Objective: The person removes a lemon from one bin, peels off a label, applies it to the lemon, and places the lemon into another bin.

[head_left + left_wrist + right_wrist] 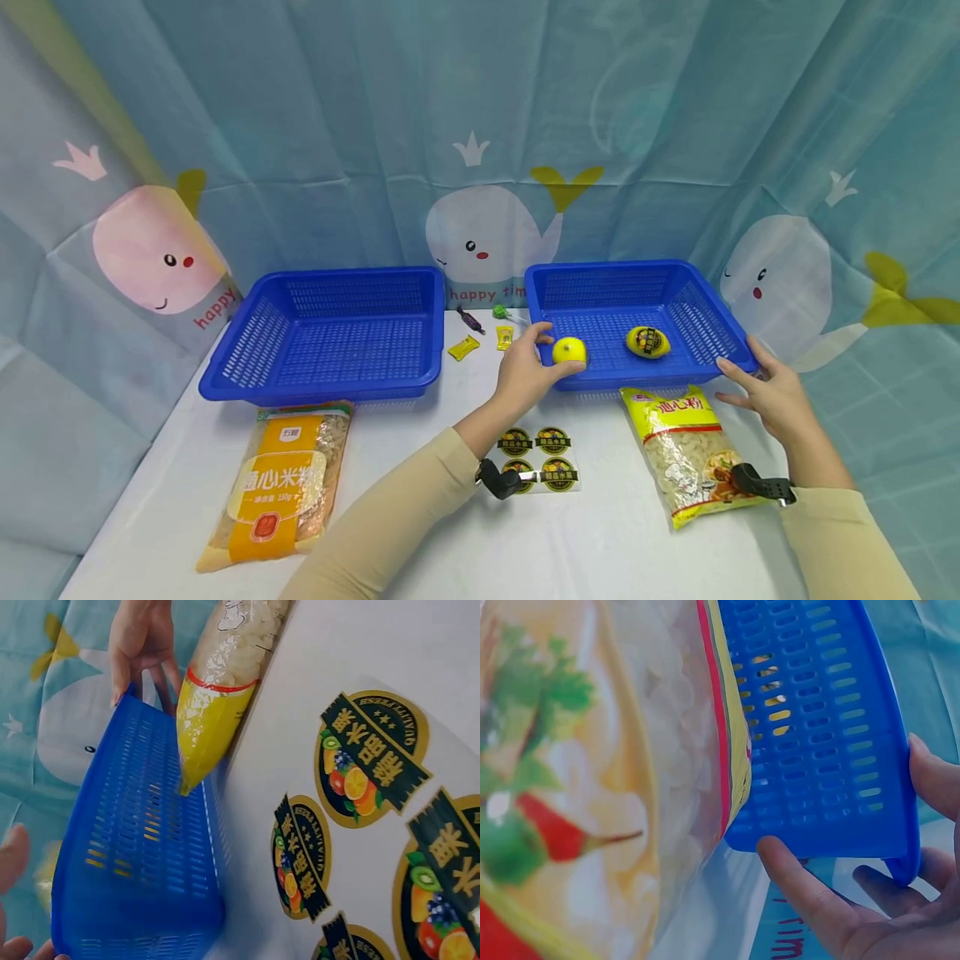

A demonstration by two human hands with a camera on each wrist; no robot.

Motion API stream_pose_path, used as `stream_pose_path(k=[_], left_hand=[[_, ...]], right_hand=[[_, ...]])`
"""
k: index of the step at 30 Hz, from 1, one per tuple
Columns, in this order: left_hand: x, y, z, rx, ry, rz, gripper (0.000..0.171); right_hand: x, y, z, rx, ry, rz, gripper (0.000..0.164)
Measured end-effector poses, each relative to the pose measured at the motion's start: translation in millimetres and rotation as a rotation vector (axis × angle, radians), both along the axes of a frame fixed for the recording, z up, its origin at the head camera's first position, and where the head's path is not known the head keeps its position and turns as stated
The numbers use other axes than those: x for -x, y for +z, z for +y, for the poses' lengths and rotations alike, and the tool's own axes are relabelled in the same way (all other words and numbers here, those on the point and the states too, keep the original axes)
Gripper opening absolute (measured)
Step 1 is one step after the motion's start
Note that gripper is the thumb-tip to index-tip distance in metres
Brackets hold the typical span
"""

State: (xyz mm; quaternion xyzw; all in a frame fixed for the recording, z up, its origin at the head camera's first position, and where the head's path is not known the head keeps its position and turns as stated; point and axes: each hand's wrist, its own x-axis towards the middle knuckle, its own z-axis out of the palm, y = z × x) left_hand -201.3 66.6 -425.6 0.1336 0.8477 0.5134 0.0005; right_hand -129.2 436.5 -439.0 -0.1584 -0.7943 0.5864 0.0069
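My left hand (522, 367) is at the near left corner of the right blue basket (542, 275), thumb and fingers apart around a yellow lemon (569, 351). In the left wrist view that lemon (46, 881) shows blurred just above the rim. A second lemon (648, 342), bearing a dark sticker, lies inside the basket. My right hand (776, 400) holds the basket's near right corner, with digits on the front and the right side. A yellow-topped pasta bag (686, 454) lies just before that corner. How firmly the left fingers touch the basket or lemon is unclear.
Another blue basket (322, 392) stands at the left, with an orange pasta bag (277, 483) in front. Between the baskets lie a purple candy (470, 321), yellow candies (463, 347) and a green lollipop (501, 312). A sheet of round fruit stickers (536, 458) lies near the left forearm.
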Motion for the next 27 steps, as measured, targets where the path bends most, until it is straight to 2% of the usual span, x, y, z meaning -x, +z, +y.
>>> stream_pose_path(k=[3, 8, 14, 24, 27], left_hand=[[-0.8, -0.2, -1, 0.033, -0.012, -0.011, 0.08], [-1.8, -3.6, -6, 0.056, -0.055, -0.021, 0.076], [-5.7, -9.9, -16, 0.102, -0.127, -0.014, 0.071], [-15.6, -11.2, -38, 0.062, -0.237, -0.014, 0.067], [-19.6, -11.0, -50, 0.052, -0.257, -0.012, 0.065]], right_hand=[[0.9, 0.9, 0, -0.01, -0.002, -0.006, 0.095], [2.3, 0.7, 2, -0.022, -0.006, -0.012, 0.096], [3.2, -1.7, 6, -0.121, 0.0, -0.022, 0.094], [2.1, 0.0, 12, -0.204, 0.014, -0.032, 0.094], [0.4, 6.2, 10, -0.301, -0.005, -0.054, 0.096]])
